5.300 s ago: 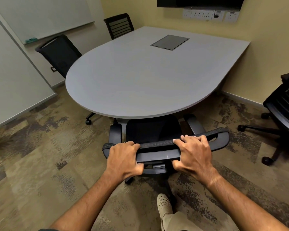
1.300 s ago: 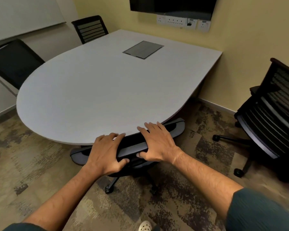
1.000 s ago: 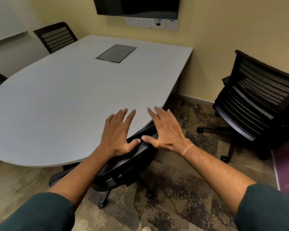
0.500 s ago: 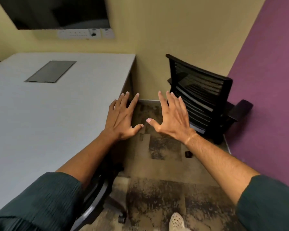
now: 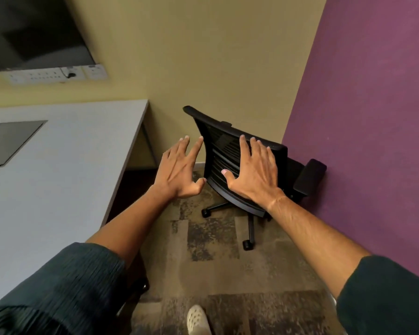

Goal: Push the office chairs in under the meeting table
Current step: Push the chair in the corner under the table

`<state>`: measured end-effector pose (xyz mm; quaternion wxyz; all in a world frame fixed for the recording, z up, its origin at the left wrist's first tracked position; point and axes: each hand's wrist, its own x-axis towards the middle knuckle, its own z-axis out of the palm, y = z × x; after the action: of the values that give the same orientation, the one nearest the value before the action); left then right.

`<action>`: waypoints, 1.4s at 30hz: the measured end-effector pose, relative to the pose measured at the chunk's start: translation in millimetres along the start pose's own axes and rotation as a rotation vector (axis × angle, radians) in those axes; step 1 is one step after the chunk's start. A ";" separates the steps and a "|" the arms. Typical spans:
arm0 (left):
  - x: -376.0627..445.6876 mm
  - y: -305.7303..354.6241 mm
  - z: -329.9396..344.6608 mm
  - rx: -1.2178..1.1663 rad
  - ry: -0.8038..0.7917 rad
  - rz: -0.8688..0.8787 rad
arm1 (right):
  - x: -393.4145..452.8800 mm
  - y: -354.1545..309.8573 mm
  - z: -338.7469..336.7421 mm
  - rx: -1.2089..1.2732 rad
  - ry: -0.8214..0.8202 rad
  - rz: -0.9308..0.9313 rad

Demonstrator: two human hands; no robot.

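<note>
Black mesh covers the back of the office chair (image 5: 224, 153), which stands on its wheels in the corner where the yellow wall (image 5: 203, 56) meets the purple wall (image 5: 373, 117), apart from the desk (image 5: 58, 177) and not under it. Both hands are raised toward the chair. Each grip is wide open, fingers spread and holding nothing: the left hand (image 5: 179, 172) just beside the chair's back, the right hand (image 5: 254, 172) in front of it; whether it touches I cannot tell.

Open carpet (image 5: 218, 269) between table (image 5: 58, 189) and chair (image 5: 225, 151)
</note>
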<state>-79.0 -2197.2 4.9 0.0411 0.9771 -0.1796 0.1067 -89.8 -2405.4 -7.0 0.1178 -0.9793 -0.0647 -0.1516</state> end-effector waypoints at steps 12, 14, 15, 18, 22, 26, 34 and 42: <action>169.6 -65.4 66.5 0.037 -0.115 0.169 | 119.2 33.7 61.6 -0.217 -0.176 0.164; 196.5 -74.2 76.1 0.042 -0.118 0.211 | 131.0 38.5 70.7 -0.232 -0.216 0.202; 207.9 -78.2 80.7 0.048 -0.124 0.228 | 135.1 40.4 74.2 -0.250 -0.228 0.213; 238.3 -87.9 94.4 0.080 -0.176 0.265 | 146.5 44.3 78.5 -0.291 -0.229 0.234; 267.9 -98.9 107.5 0.130 -0.264 0.291 | 161.5 48.3 79.0 -0.266 -0.248 0.263; 287.0 -111.2 106.4 0.128 -0.278 0.329 | 164.6 47.3 84.4 -0.290 -0.232 0.272; 277.3 -119.6 110.4 0.098 -0.189 0.313 | 165.8 50.4 87.3 -0.308 -0.220 0.222; 247.7 -98.8 115.3 0.179 -0.133 0.306 | 149.2 75.1 78.1 -0.388 -0.225 0.182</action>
<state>205.0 -2203.5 -56.2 -0.0749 0.9429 -0.3184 0.0623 85.5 -2444.6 -48.6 -0.0674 -0.9961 0.0414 -0.0402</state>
